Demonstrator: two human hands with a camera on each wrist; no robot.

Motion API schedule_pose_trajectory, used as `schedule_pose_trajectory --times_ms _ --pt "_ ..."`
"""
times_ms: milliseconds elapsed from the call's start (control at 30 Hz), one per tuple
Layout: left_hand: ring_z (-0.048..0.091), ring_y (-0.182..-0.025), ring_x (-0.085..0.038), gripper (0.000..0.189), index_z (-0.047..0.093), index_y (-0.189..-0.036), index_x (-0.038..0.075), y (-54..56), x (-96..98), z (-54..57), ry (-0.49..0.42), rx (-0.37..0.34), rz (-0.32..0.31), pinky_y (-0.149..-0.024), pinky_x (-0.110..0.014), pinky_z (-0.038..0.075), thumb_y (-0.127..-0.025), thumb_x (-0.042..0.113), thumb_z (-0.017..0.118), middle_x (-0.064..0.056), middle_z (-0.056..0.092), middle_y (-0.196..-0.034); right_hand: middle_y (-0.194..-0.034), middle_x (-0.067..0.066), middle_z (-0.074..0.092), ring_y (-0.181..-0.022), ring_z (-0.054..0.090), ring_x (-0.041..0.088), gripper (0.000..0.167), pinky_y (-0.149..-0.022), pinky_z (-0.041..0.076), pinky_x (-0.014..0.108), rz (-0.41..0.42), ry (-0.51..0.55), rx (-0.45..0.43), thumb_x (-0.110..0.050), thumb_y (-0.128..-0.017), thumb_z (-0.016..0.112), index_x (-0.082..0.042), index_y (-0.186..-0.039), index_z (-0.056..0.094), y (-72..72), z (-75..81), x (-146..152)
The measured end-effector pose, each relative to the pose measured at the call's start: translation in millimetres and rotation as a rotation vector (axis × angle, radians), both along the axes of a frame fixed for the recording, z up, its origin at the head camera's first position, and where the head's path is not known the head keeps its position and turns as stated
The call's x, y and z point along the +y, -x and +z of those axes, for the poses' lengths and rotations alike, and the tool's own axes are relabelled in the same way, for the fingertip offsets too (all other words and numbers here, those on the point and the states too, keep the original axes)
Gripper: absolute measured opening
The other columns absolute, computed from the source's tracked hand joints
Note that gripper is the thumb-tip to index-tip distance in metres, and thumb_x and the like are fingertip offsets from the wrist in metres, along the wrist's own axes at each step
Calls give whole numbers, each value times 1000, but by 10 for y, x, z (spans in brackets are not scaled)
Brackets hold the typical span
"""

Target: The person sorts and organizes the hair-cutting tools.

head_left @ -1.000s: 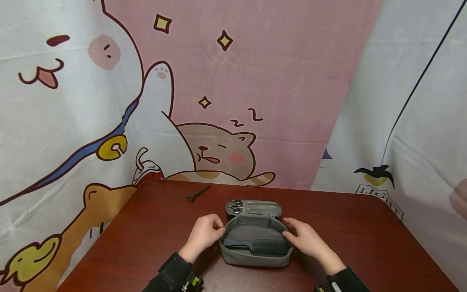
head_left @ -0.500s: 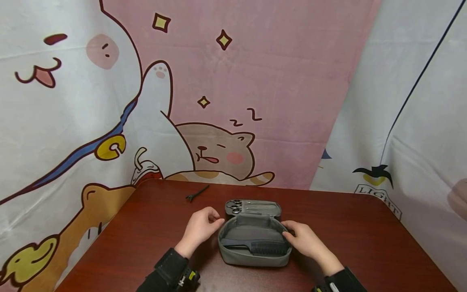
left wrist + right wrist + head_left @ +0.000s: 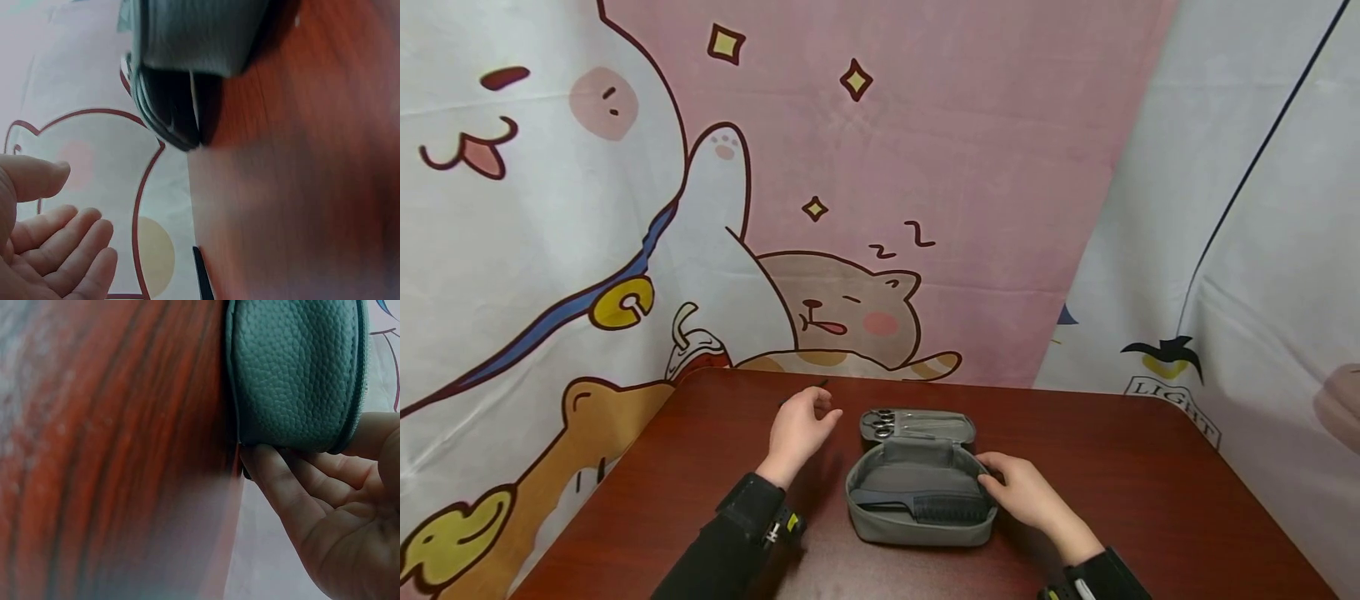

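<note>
A grey zip case (image 3: 917, 533) lies with its lid (image 3: 951, 427) folded back on the brown table. Scissors (image 3: 883, 423) show in the lid's pocket, and a black comb (image 3: 943, 508) lies inside the case. My right hand (image 3: 1026, 496) holds the case's right side, thumb over the rim and fingers against the outer wall (image 3: 300, 375). My left hand (image 3: 801, 429) is off to the left of the case, fingers loosely bent with nothing in them. It mostly covers a slim dark clip-like item (image 3: 823, 383) near the back edge, whose end (image 3: 203, 275) shows in the left wrist view.
The table (image 3: 700, 467) ends at the back against a cartoon-printed cloth (image 3: 1000, 167). Dark sleeves with bands and small devices (image 3: 786, 521) are on both wrists.
My left hand has left the case's left rim and moved back and left, over the slim dark item. My right hand stays on the case, which stays in place.
</note>
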State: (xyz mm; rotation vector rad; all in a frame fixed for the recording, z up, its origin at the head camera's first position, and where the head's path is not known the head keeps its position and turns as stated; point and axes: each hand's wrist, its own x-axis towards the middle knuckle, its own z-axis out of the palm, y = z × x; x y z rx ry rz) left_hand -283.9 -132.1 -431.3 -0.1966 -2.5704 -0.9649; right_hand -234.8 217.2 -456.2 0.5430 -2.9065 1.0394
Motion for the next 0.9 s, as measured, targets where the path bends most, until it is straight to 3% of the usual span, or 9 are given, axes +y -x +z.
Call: schedule_pose_trajectory --times_ms 500,900 --pt "63 -103 -34 37 68 -120 2 439 -123 -79 177 -17 86 -84 -49 52 -88 17 76 -16 67 -113 -113 9 68 -105 64 31 25 -86 51 50 0 -3 5 -11 -95 65 -4 -119 68 6 -18 10" --pt "64 -94 -35 33 68 -116 0 652 -322 -172 270 -113 130 -75 -50 53 -87 13 75 -17 67 -106 -114 10 68 -106 64 33 25 -87 51 51 8 4 8 -10 -96 64 -4 -120 67 -2 -25 25"
